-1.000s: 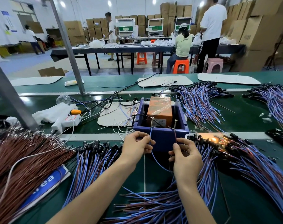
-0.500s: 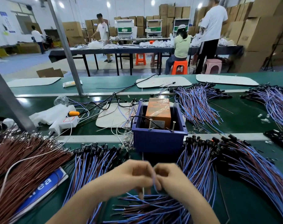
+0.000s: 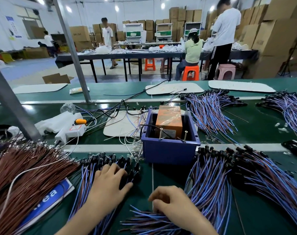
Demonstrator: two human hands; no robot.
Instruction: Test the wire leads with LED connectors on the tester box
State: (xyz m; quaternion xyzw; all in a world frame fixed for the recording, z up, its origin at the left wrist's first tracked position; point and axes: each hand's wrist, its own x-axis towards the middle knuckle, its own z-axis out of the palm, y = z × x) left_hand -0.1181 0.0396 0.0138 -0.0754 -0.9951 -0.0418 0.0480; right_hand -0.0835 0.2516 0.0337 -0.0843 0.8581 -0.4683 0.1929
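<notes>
Near the front edge of the table (image 3: 169, 177), the person is working down among the wire leads (image 3: 212, 192), well short of the tester box (image 3: 169, 151). That box sits toward the table's middle, with two upright contact pins (image 3: 160, 133) at its near rim.

On the black connector ends of the left bundle (image 3: 86, 180) lies the left hand (image 3: 110, 182), its grip spread, fingers flat and thumb out. Over the loose pile (image 3: 144, 223) at the very front edge hunches the right hand (image 3: 171, 204). Its fingers curl downward, and I cannot tell whether that grip pinches a single lead or nothing.

The chief risk, as I judge it, is tangling. These leads are thin, limp and crossed over one another, so drawing one out may drag neighbours along. It could also mix the pile with the right bundle (image 3: 246, 175) beside it, blurring tested from untested. A lead lifted carelessly might snag on the box's rim, or touch only one pin and give a false dead reading.
</notes>
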